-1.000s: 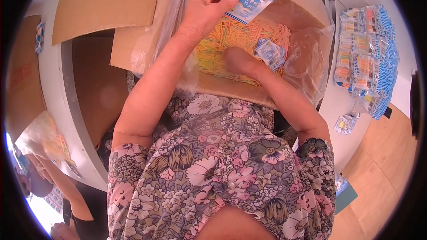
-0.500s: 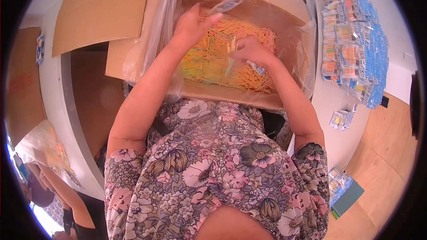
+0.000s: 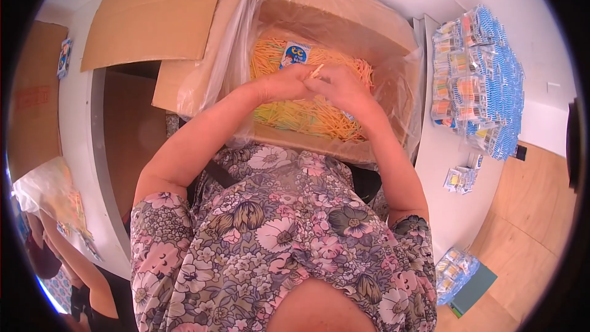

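Note:
My left hand (image 3: 287, 82) and my right hand (image 3: 344, 88) meet over the middle of an open carton (image 3: 326, 4) lined with clear plastic. A small bundle of thin yellow-orange sticks (image 3: 316, 72) pokes up between them, with the fingers of both hands closed around it. Many loose thin sticks (image 3: 289, 115) in yellow, orange, pink and green cover the carton's bottom. Just beyond my left hand is a blue and white packet (image 3: 295, 53); its lower edge is hidden by the hand, and I cannot tell whether they touch. Another packet shows partly below my right hand.
To the right, stacked filled packets (image 3: 482, 86) stand on a white table (image 3: 452, 154), with a few loose packets (image 3: 462, 178) nearer. A cardboard flap (image 3: 157, 15) spreads at the left. Another person's arm (image 3: 80, 258) shows at lower left, beside a plastic bag (image 3: 46, 190).
My hands were apart and have come together at the bundle of sticks. My left hand moved down and right. The blue and white packet now shows its printed face over the sticks.

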Motion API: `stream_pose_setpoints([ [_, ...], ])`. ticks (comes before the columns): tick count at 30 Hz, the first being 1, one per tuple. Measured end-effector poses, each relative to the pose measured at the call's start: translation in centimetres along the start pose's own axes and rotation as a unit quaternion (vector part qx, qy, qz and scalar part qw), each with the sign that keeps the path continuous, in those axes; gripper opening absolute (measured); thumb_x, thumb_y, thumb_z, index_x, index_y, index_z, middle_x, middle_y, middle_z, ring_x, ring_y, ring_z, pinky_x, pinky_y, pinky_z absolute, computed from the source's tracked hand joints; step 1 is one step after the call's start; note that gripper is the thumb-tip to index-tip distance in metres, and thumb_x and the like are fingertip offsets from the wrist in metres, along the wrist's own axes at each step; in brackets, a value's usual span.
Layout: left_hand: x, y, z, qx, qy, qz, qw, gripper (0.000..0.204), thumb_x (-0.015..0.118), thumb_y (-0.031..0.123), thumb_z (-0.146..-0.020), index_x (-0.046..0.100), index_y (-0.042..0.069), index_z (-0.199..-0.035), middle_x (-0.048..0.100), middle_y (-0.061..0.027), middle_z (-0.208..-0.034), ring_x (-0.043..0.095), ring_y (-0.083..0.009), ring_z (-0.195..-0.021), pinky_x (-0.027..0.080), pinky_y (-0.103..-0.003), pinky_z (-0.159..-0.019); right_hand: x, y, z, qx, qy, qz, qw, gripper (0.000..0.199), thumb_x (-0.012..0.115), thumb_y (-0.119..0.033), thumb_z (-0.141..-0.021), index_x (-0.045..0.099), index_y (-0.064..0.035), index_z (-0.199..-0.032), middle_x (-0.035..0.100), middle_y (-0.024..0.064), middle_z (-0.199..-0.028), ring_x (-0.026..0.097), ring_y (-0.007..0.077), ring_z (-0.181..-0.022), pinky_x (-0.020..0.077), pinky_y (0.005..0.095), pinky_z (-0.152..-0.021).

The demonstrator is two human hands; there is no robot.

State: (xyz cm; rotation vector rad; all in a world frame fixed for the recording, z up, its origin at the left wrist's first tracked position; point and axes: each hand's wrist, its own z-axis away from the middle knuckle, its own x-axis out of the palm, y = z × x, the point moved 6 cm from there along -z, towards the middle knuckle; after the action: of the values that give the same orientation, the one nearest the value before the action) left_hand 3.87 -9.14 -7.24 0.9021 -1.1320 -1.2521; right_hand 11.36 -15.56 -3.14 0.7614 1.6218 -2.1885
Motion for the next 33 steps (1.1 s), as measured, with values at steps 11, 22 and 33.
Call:
stream_pose_setpoints([
  [11, -2.3, -1.2, -0.2, -0.054, 0.089, 0.028, 0.994, 0.019, 0.059, 0.023, -0.087, 0.061, 0.004, -0.085, 0.053, 0.0003, -0.065, 0.049, -0.0087, -0.061, 0.040, -0.024, -0.055, -0.5, -0.2, 0.4, -0.029, 0.055, -0.003, 0.998, 0.073, 0.070, -0.029, -0.076, 0.037, 0.0015, -0.133, 0.052, 0.0173, -0.122, 0.049, 0.0262, -0.117, 0.0333, 0.0340, -0.102],
  [22, -3.3, -1.2, -0.7, 0.021, 0.176, 0.353, 0.918, 0.022, 0.055, 0.027, -0.092, 0.057, 0.006, -0.096, 0.054, -0.0025, -0.073, 0.053, -0.0139, -0.065, 0.047, -0.027, -0.061, 0.7, -1.8, -2.6, -0.047, 0.041, 0.021, 0.998, 0.084, 0.078, -0.019, -0.066, 0.033, 0.0013, -0.134, 0.038, 0.0204, -0.136, 0.052, 0.0298, -0.108, 0.0442, 0.0367, -0.090],
  [33, -5.2, -0.2, 0.1, 0.071, 0.278, 0.336, 0.897, 0.025, 0.054, 0.027, -0.094, 0.053, 0.003, -0.102, 0.047, 0.0017, -0.062, 0.042, -0.0078, -0.049, 0.033, -0.023, -0.043, 5.0, 6.7, -0.2, 0.116, -0.101, 0.238, 0.959, 0.026, 0.067, -0.017, -0.072, 0.062, 0.0003, -0.090, 0.061, 0.0216, -0.103, 0.060, 0.0340, -0.095, 0.0485, 0.0410, -0.079],
])
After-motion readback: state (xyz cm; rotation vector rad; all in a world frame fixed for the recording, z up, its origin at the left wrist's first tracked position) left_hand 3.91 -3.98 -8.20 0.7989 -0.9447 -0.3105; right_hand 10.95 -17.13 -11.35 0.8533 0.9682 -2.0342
